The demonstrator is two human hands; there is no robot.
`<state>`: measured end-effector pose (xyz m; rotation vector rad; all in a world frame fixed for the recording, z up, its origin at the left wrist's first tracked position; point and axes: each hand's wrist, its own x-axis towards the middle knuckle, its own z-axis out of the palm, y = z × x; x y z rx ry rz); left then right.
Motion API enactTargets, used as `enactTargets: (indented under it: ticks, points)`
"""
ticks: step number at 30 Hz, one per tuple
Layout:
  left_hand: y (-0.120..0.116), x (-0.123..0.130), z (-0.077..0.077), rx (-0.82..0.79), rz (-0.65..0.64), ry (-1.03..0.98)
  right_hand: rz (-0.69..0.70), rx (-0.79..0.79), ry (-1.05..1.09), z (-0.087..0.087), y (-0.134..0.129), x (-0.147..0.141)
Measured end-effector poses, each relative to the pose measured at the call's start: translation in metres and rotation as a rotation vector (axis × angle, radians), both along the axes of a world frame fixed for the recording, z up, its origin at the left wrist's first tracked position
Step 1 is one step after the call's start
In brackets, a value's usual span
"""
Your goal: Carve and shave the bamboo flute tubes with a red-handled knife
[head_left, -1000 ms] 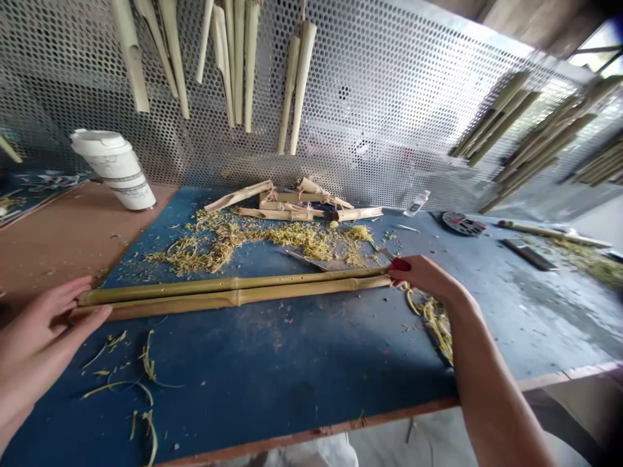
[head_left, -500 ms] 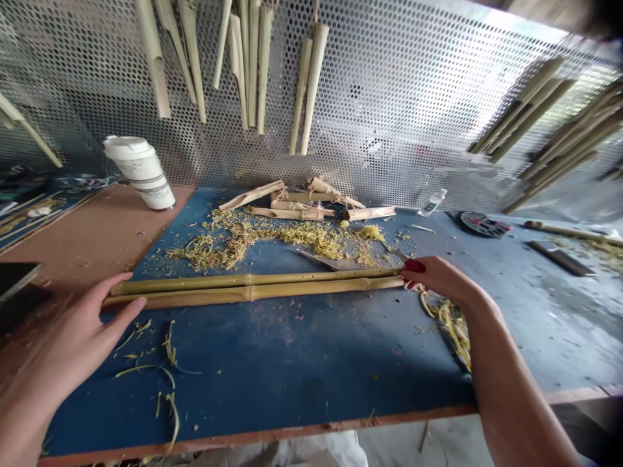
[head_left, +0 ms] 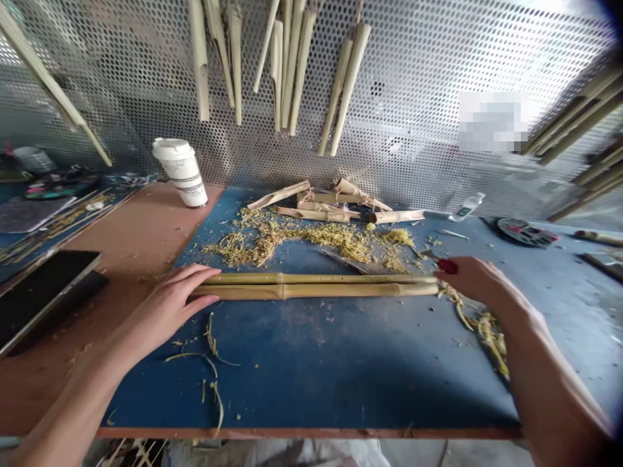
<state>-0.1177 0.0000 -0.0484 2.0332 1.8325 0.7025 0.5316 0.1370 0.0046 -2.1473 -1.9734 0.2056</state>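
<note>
Two bamboo tubes lie side by side across the blue mat; the back tube (head_left: 316, 279) has small holes along it, and the front tube (head_left: 341, 289) lies against it. Around their left ends my left hand (head_left: 170, 298) rests with thumb and fingers curled. My right hand (head_left: 470, 275) is at the right ends, closed on a small tool with a red handle (head_left: 446, 266) whose thin metal blade points up and left. Both tubes have a raised node near the middle.
Behind the tubes are shavings (head_left: 341, 240) and cut bamboo pieces (head_left: 321, 207). A white cup (head_left: 182, 172) and a black phone-like slab (head_left: 43, 292) are at left. A small bottle (head_left: 468, 206) stands back right. Bamboo lengths (head_left: 350, 91) hang on the perforated metal wall.
The view has turned left, shifting everything rightward in the picture. My right hand has moved slightly off the right ends of the tubes, still with the red-handled tool.
</note>
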Motion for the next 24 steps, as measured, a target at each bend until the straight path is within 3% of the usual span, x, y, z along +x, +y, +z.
enactTargets:
  ticks: [2,4,7,10,11,15,24]
  points:
    - [-0.001,0.000,-0.002,0.009,-0.008,-0.004,-0.004,0.134,-0.042,0.007,-0.010,-0.026]
    - [-0.002,0.000,-0.004,0.016,-0.013,-0.009,0.102,0.204,-0.028,0.011,-0.025,-0.065]
    - [-0.001,-0.001,-0.008,0.023,-0.020,-0.018,0.342,0.210,0.012,0.007,-0.053,-0.132]
    - [-0.001,-0.001,-0.012,0.034,-0.022,-0.026,0.755,0.227,0.113,-0.004,-0.071,-0.186]
    - [-0.001,-0.001,-0.013,0.041,-0.017,-0.028,0.810,0.246,0.111,-0.008,-0.073,-0.197]
    - [-0.004,0.003,-0.013,0.048,0.006,-0.039,0.882,0.231,0.094,-0.019,-0.074,-0.214]
    - [-0.008,0.009,-0.005,0.029,0.060,-0.131,0.822,0.211,0.144,-0.030,-0.075,-0.215]
